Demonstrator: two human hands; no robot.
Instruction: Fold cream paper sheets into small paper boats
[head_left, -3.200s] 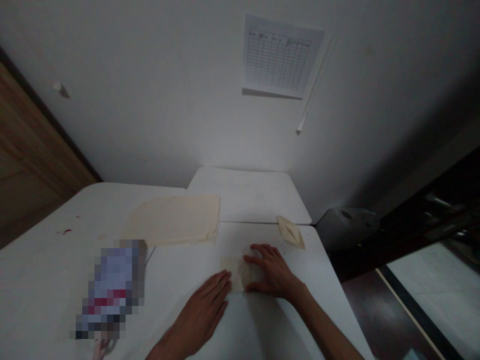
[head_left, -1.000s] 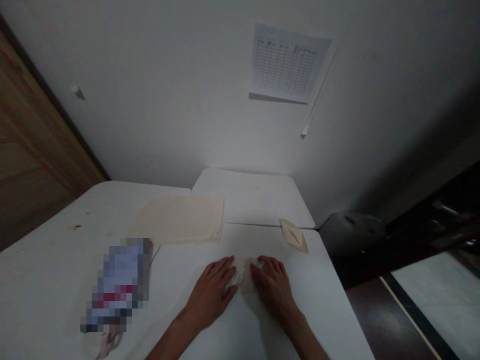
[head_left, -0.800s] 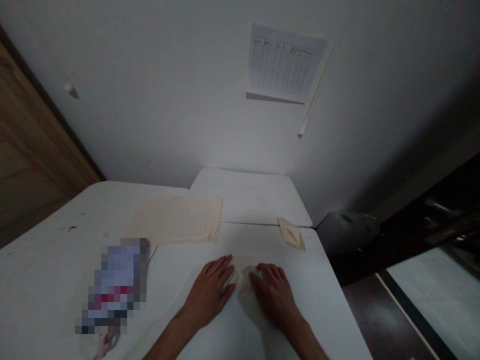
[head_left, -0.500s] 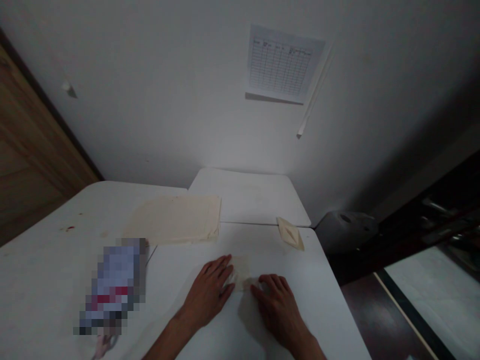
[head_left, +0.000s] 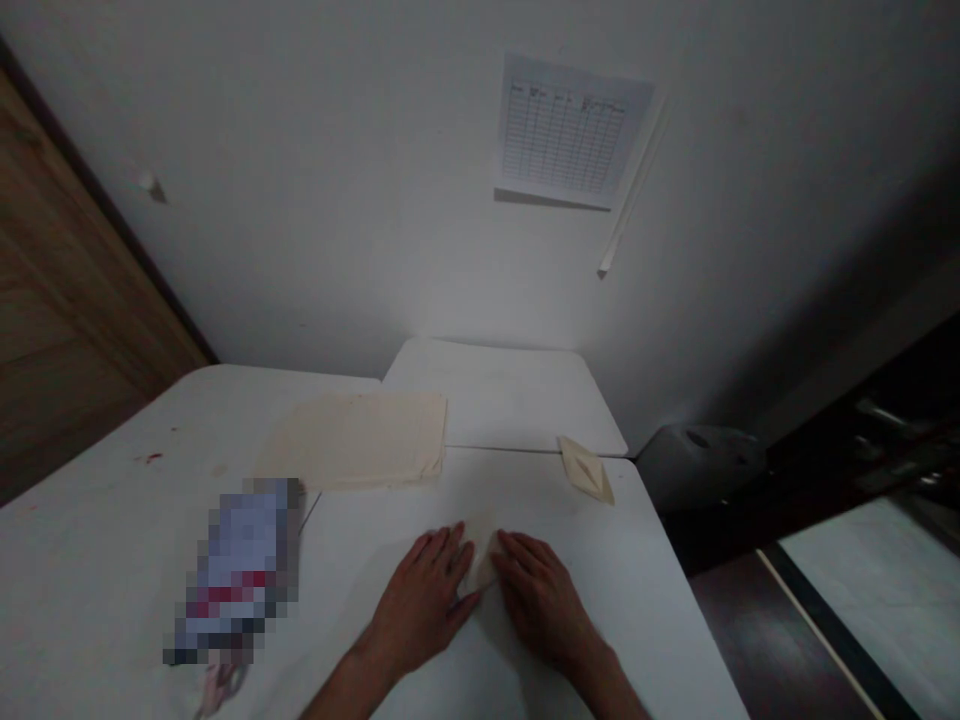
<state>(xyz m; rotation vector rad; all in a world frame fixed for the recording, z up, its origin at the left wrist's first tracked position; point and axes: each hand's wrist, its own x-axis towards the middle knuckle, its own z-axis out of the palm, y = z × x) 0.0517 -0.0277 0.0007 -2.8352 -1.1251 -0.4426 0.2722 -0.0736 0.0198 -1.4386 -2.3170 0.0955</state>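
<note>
A small piece of thin cream paper (head_left: 484,562) lies on the white table between my two hands, partly covered by them. My left hand (head_left: 426,595) rests on its left side, fingers stretched and thumb apart, pressing it to the table. My right hand (head_left: 544,595) is on the paper's right side, fingers close together and bent over its edge; the thumb is mostly hidden. Close to the table's back right lies a folded cream paper piece (head_left: 586,470) with a raised slit-like fold in its middle.
A stack of large cream sheets (head_left: 352,440) lies at the back left. In front of it is a blurred-out bluish object (head_left: 244,560), with scissor-like handles (head_left: 219,683) below. A printed chart (head_left: 566,135) hangs on the wall. A plastic bag (head_left: 697,465) stands beyond the table's right edge.
My right hand has moved left and slightly away from me, over the paper, closer to my left hand. Less of the paper shows now. The view has shifted slightly.
</note>
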